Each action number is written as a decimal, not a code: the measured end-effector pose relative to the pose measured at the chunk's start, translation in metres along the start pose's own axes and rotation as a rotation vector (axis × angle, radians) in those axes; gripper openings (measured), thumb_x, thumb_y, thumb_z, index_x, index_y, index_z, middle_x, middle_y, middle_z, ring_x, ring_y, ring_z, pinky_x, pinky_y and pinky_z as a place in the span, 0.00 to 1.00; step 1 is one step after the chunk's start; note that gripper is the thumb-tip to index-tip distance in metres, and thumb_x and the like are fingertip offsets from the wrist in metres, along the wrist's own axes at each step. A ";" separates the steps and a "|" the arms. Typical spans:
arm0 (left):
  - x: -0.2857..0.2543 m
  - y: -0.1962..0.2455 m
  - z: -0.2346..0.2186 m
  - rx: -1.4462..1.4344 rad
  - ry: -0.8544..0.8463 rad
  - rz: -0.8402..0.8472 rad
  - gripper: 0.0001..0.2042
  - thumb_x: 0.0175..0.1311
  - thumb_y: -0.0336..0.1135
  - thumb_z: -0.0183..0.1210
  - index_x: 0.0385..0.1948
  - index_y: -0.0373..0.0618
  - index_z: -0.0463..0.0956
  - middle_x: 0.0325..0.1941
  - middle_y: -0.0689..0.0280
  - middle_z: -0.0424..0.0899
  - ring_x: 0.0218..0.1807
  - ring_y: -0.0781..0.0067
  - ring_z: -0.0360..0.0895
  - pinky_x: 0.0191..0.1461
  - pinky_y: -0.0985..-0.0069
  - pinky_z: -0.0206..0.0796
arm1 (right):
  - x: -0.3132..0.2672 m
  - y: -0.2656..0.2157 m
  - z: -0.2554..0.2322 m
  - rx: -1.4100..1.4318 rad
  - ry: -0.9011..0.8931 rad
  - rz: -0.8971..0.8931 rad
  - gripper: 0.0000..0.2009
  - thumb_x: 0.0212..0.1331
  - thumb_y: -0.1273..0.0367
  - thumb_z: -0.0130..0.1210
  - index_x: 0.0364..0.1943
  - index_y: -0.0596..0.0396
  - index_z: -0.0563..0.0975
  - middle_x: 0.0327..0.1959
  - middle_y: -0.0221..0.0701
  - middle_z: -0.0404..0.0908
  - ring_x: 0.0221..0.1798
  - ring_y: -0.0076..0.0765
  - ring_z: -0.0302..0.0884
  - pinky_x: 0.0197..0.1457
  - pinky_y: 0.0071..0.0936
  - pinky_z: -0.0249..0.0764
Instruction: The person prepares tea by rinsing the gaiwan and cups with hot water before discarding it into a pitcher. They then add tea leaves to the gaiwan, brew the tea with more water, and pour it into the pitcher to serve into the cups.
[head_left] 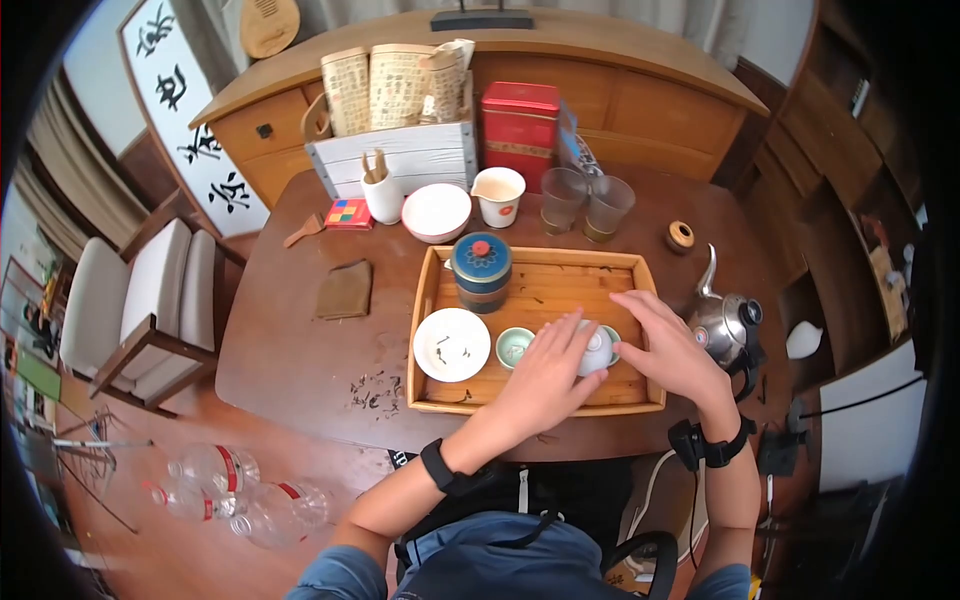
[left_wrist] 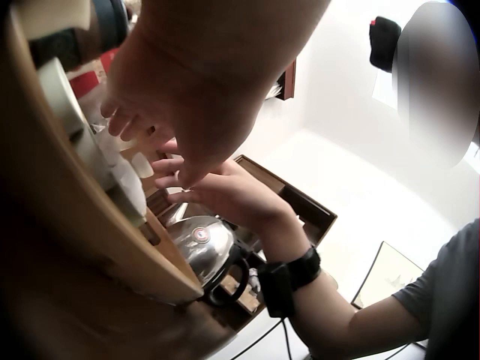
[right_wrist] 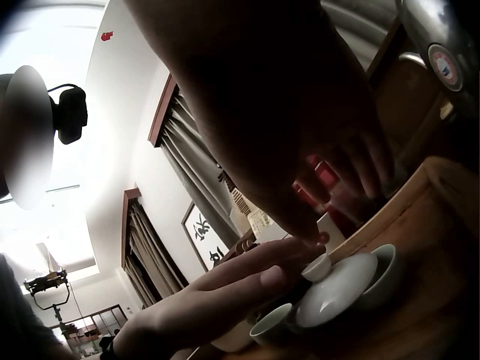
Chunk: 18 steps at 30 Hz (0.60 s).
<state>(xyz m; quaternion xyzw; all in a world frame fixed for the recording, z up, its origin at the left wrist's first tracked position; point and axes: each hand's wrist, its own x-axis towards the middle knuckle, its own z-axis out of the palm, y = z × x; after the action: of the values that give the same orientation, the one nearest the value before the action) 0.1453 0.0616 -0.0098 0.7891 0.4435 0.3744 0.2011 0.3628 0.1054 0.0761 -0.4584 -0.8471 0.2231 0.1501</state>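
Observation:
A white lidded tea bowl (head_left: 596, 352) sits on the wooden tray, between my two hands. In the right wrist view its domed lid (right_wrist: 337, 291) with a round knob is plain. My left hand (head_left: 548, 370) hovers at its left side, fingers straight and together, fingertips beside the lid. On the other side my right hand (head_left: 672, 345) has its fingers spread and its thumb toward the bowl; nothing is in its grasp. A pale green cup (head_left: 512, 347) stands left of the bowl, and another cup (right_wrist: 384, 271) is partly hidden behind the lid.
The tray (head_left: 540, 409) also bears a blue tea canister (head_left: 482, 268) and a white dish (head_left: 452, 330) with some leaves. A steel kettle (head_left: 722, 322) stands right of the tray. Behind are two glasses (head_left: 606, 208), a white pitcher (head_left: 498, 198) and a bowl (head_left: 436, 212).

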 end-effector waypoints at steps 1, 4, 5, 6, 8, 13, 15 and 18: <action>-0.004 0.007 -0.008 -0.013 0.007 0.008 0.30 0.73 0.44 0.64 0.70 0.37 0.69 0.76 0.39 0.70 0.75 0.35 0.68 0.80 0.50 0.59 | 0.005 -0.003 -0.001 -0.001 0.005 -0.015 0.31 0.66 0.67 0.65 0.71 0.61 0.71 0.69 0.48 0.73 0.73 0.59 0.72 0.75 0.44 0.69; -0.013 0.023 -0.045 -0.016 -0.005 0.015 0.28 0.73 0.42 0.65 0.69 0.40 0.71 0.74 0.45 0.73 0.75 0.39 0.70 0.79 0.51 0.62 | 0.024 -0.017 -0.001 0.004 0.021 -0.061 0.30 0.66 0.67 0.65 0.71 0.60 0.71 0.69 0.46 0.73 0.73 0.58 0.71 0.75 0.43 0.69; -0.017 0.025 -0.058 -0.011 -0.011 0.015 0.27 0.72 0.42 0.65 0.69 0.40 0.72 0.74 0.46 0.74 0.75 0.40 0.70 0.78 0.52 0.63 | 0.033 -0.024 -0.002 0.013 0.018 -0.088 0.30 0.66 0.67 0.65 0.71 0.59 0.71 0.69 0.46 0.73 0.73 0.58 0.71 0.75 0.44 0.69; -0.018 0.027 -0.074 -0.035 0.004 -0.020 0.27 0.72 0.41 0.65 0.69 0.40 0.72 0.73 0.47 0.75 0.75 0.41 0.71 0.78 0.53 0.64 | 0.043 -0.031 -0.003 0.022 0.017 -0.115 0.30 0.66 0.67 0.65 0.71 0.59 0.72 0.69 0.46 0.73 0.73 0.57 0.71 0.75 0.44 0.69; -0.019 0.022 -0.106 -0.078 0.033 -0.087 0.26 0.72 0.39 0.66 0.68 0.41 0.73 0.71 0.48 0.77 0.74 0.43 0.72 0.76 0.54 0.65 | 0.065 -0.049 -0.004 0.029 0.012 -0.156 0.29 0.66 0.66 0.65 0.70 0.58 0.72 0.69 0.45 0.73 0.72 0.57 0.71 0.74 0.45 0.69; -0.019 -0.033 -0.154 0.050 0.185 -0.199 0.23 0.72 0.37 0.64 0.65 0.38 0.73 0.64 0.49 0.80 0.67 0.44 0.76 0.70 0.56 0.70 | 0.133 -0.080 0.014 -0.027 -0.058 -0.305 0.32 0.62 0.61 0.69 0.68 0.58 0.73 0.66 0.47 0.75 0.70 0.57 0.73 0.73 0.45 0.71; -0.015 -0.060 -0.158 0.043 0.165 -0.283 0.24 0.73 0.36 0.61 0.68 0.38 0.72 0.64 0.49 0.81 0.65 0.46 0.77 0.69 0.56 0.70 | 0.155 -0.093 0.024 -0.109 -0.158 -0.266 0.36 0.59 0.57 0.71 0.70 0.58 0.73 0.64 0.46 0.75 0.69 0.57 0.75 0.72 0.45 0.72; -0.009 -0.083 -0.157 -0.001 0.105 -0.347 0.26 0.74 0.34 0.58 0.71 0.36 0.70 0.65 0.48 0.81 0.67 0.45 0.77 0.71 0.57 0.69 | 0.177 -0.105 0.037 -0.270 -0.270 -0.204 0.41 0.54 0.53 0.74 0.70 0.58 0.73 0.61 0.47 0.77 0.67 0.57 0.76 0.70 0.45 0.74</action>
<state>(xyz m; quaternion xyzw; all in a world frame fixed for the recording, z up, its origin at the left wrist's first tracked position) -0.0238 0.0949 0.0330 0.6802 0.5825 0.3749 0.2396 0.1766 0.1950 0.1076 -0.3523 -0.9237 0.1506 -0.0054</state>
